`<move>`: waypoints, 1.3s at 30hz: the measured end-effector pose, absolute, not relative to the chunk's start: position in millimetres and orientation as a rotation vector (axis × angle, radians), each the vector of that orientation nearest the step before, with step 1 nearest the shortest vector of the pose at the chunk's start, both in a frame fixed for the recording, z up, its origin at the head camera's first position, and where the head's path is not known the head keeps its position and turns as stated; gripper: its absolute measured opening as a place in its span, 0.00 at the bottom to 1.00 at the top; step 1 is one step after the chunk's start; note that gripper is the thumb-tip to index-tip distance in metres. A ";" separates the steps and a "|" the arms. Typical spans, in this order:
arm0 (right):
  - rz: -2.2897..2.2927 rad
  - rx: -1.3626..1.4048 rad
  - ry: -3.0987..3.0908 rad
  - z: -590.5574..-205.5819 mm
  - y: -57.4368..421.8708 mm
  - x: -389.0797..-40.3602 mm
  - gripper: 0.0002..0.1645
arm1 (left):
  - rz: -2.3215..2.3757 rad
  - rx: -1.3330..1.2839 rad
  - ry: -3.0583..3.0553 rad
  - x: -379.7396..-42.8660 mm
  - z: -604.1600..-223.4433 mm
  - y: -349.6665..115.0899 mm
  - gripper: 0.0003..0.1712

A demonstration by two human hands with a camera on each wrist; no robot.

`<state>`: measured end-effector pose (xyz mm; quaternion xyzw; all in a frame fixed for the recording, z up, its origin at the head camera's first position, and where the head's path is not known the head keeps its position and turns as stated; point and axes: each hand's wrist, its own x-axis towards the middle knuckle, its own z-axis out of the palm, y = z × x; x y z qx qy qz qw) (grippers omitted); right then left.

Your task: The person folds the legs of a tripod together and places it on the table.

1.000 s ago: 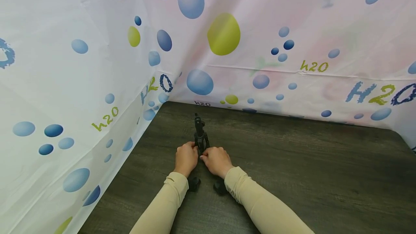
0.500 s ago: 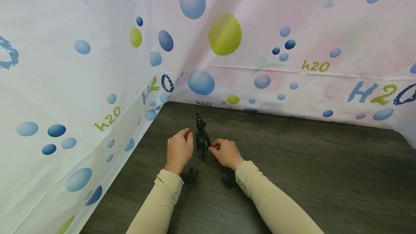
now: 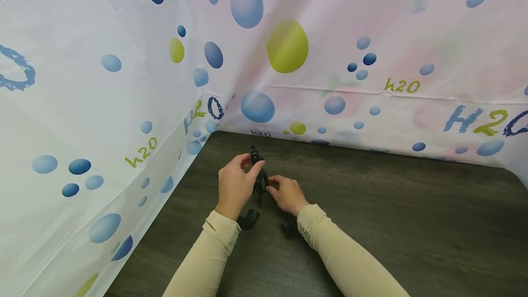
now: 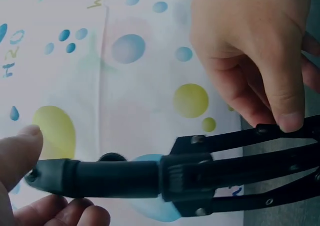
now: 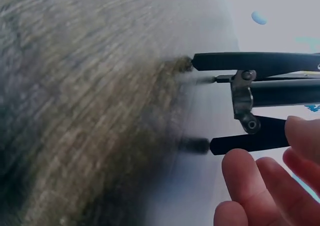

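Matt black plastic tripod [image 3: 259,178] with metal rivets, rough dark wood-grain table [image 3: 392,214], glossy printed sheeting [image 3: 103,104].

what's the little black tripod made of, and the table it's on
Tripod: looks like matte black plastic or coated metal, hard to say which; the legs show a dull even sheen, and a bare silvery metal bracket with rivets joins them. Table: dark grey-brown wood or wood-look laminate, with streaky grain lines and a matte surface.
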<state>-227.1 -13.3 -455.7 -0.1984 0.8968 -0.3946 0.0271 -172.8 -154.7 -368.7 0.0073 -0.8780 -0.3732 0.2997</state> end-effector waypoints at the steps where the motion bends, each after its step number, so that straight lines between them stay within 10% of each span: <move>1: -1.215 -0.612 2.772 -456.5 -14.1 -227.0 0.19 | -0.995 0.032 -2.340 -173.6 -369.0 -154.0 0.23; 39: -1.105 -0.612 2.961 -462.7 -24.0 -223.6 0.14 | -0.997 0.061 -2.297 -182.9 -371.5 -156.1 0.14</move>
